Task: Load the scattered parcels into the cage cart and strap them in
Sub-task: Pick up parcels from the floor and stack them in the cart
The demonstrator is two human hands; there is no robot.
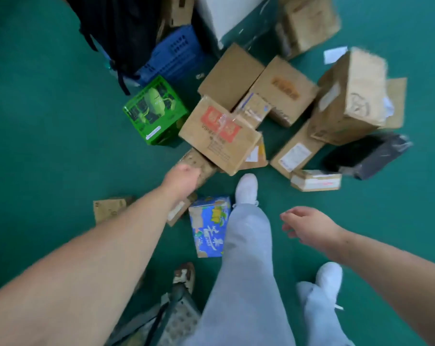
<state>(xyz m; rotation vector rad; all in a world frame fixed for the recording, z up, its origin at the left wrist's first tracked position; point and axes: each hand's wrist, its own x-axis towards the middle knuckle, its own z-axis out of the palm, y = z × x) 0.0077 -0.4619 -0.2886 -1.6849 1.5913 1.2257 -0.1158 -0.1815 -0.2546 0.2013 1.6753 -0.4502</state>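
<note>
A smooth dark green floor (36, 121) fills the view under soft, even light. Toward its far edge a blue slatted plastic crate (174, 56) stands beside a black bag (119, 28) and a white-faced block (226, 13). A white paper slip (335, 54) lies farther right.

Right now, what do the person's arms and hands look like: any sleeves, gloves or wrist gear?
Both forearms are bare, with no sleeve in view. The left hand and right hand wear no gloves, and no watch, band or ring shows. Below them are light grey trousers and white shoes.
</note>
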